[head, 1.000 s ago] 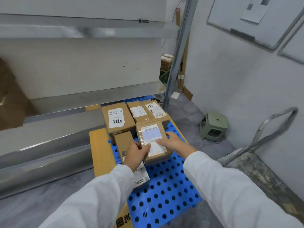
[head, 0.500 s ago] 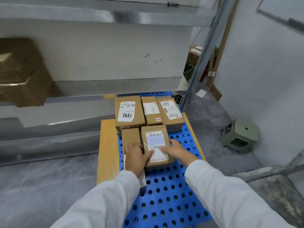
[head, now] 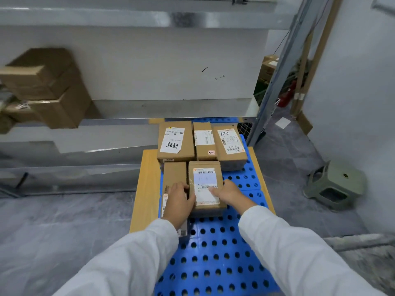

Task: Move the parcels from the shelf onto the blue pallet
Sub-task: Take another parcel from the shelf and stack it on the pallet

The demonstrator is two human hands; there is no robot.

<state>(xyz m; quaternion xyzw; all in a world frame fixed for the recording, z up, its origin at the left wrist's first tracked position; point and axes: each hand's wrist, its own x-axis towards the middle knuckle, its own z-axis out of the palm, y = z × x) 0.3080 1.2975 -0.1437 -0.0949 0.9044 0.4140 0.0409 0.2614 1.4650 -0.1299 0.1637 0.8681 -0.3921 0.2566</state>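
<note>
**Storeroom floor, pallet at the shelf foot: fifth parcel seated, hands not off yet**

Grey floor [head: 64,231], with the blue pallet [head: 213,263] lying on a wooden board [head: 147,189]. The near half of the pallet is bare.

- Both white sleeves reach in.
- Left hand [head: 178,199]: thumb on top of the labelled parcel [head: 205,178], fingers curled down at its left edge, over the narrow parcel [head: 174,173] beside it.
- Right hand [head: 232,194]: gripping the right side, one fingertip on the label.
- The labelled parcel sits flat on the pallet, touching the narrow parcel and just in front of the back row.
- Back row is three parcels side by side: handwritten-label parcel [head: 174,142], slim middle parcel [head: 204,139] and the "A68" parcel [head: 229,144].
- Behind them is the metal shelf [head: 171,107], with stacked shelf parcels [head: 42,86] at far left, blurred.
- Green stool [head: 335,184] off to the right.

What changed:
- A second ago the labelled parcel sat skewed to the row. Now it is square to it and tight against its neighbour.
- My read is that placement is done and release is next.
- The hands hold the same spots on the parcel as before.
- The view has swung left, so the shelf stack shows more fully.
- At least two more parcels look left to fetch.
</note>
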